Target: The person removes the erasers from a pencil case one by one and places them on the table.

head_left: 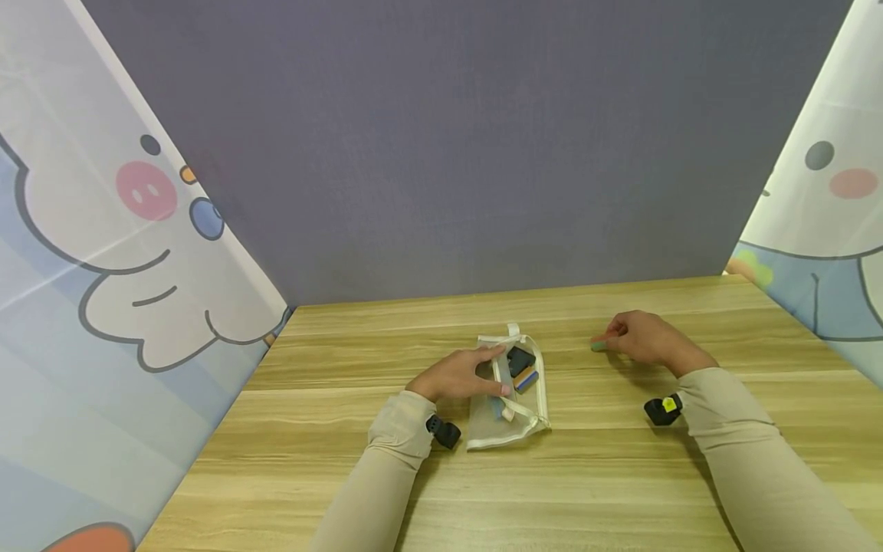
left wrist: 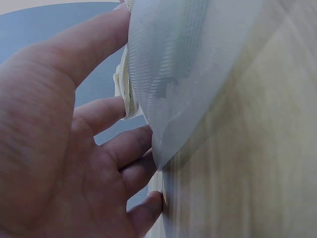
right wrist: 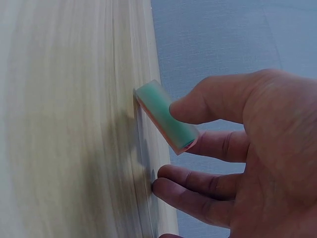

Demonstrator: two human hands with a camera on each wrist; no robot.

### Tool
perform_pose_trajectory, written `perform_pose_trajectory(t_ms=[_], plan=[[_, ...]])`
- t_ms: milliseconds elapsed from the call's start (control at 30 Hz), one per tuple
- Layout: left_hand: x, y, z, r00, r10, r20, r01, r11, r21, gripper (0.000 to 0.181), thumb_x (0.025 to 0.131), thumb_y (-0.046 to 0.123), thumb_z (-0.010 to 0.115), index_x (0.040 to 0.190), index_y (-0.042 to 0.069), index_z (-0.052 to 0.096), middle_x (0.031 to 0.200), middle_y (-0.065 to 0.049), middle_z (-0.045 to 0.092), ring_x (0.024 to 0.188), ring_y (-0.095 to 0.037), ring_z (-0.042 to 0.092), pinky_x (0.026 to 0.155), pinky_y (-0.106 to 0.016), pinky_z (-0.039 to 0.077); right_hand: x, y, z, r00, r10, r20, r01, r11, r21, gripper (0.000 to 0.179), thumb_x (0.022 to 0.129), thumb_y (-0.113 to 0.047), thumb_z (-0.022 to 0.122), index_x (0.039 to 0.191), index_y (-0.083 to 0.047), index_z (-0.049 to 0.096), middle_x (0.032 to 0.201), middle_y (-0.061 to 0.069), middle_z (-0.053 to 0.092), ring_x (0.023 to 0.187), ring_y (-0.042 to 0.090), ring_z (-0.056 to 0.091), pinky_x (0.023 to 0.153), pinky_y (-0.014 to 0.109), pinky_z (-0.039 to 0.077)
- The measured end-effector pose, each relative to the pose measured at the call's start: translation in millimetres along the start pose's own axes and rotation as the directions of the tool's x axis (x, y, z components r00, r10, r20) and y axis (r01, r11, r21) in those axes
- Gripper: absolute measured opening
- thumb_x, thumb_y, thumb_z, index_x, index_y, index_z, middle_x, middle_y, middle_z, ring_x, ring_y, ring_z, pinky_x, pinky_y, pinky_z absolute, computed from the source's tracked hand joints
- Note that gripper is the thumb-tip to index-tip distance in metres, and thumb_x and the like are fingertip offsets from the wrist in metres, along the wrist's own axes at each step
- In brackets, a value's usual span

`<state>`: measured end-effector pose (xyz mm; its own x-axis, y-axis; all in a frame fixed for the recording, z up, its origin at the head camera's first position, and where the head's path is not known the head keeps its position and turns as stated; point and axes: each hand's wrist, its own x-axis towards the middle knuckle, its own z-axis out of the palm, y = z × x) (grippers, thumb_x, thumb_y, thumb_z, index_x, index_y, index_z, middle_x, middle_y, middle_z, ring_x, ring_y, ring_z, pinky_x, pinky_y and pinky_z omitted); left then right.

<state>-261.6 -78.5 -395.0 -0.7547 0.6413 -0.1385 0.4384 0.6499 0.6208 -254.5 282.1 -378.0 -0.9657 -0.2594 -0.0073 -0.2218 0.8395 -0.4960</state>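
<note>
A pale mesh zip pouch [head_left: 486, 429] lies on the table with its mouth spread. My left hand [head_left: 457, 374] is at that mouth, thumb and index finger wide apart, touching the rim. In the left wrist view, the sheer mesh [left wrist: 168, 74] hangs beside the fingers. Inside the pouch are a black piece [head_left: 520, 360], an orange-and-blue block [head_left: 526, 379] and paler small pieces [head_left: 507, 413]. To the pouch's right, my right hand [head_left: 645, 337] pinches a small green block with a pinkish underside [right wrist: 166, 111] between thumb and index finger, close to the tabletop.
The wood-grain table [head_left: 331, 475] ends at a grey upright panel [head_left: 469, 153] at the back. Cartoon-printed cloth [head_left: 83, 253] hangs at both sides. A black wrist camera [head_left: 444, 433] sits by the left cuff, another black camera [head_left: 662, 412] by the right cuff.
</note>
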Motion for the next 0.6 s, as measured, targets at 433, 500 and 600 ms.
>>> perform_pose_trajectory(t_ms=[433,500,600], plan=[[-0.1,0.3,0.0,1.000,0.006,-0.004,-0.006,1.000,0.002,0.083,0.089,0.051,0.073,0.158,0.027,0.034,0.163,-0.002,0.026,0.150,-0.019,0.021,0.118,-0.041,0.026,0.6,-1.3,2.2,1.000,0.012,-0.004,-0.012,1.000,0.002,0.046,0.097,-0.037,0.066,0.110,0.007,0.065,0.107,0.022,0.067,0.091,0.032,0.064,0.077,0.049,0.052],[-0.1,0.5,-0.1,1.000,0.009,-0.006,-0.009,1.000,0.002,0.082,0.089,0.050,0.073,0.158,0.027,0.035,0.163,-0.003,0.027,0.150,-0.020,0.021,0.118,-0.041,0.027,0.4,-2.0,2.2,1.000,0.015,-0.003,-0.015,1.000,0.005,0.047,0.098,-0.037,0.066,0.111,0.008,0.065,0.108,0.023,0.066,0.091,0.032,0.064,0.076,0.048,0.052],[0.1,0.4,0.0,1.000,0.012,-0.009,-0.012,1.000,0.001,0.083,0.089,0.050,0.073,0.158,0.026,0.035,0.163,-0.003,0.027,0.150,-0.020,0.021,0.118,-0.041,0.026,-0.2,-2.6,1.8,1.000,0.014,-0.001,-0.014,1.000,0.005,0.049,0.098,-0.036,0.065,0.114,0.010,0.063,0.111,0.026,0.065,0.093,0.034,0.064,0.076,0.049,0.052]])
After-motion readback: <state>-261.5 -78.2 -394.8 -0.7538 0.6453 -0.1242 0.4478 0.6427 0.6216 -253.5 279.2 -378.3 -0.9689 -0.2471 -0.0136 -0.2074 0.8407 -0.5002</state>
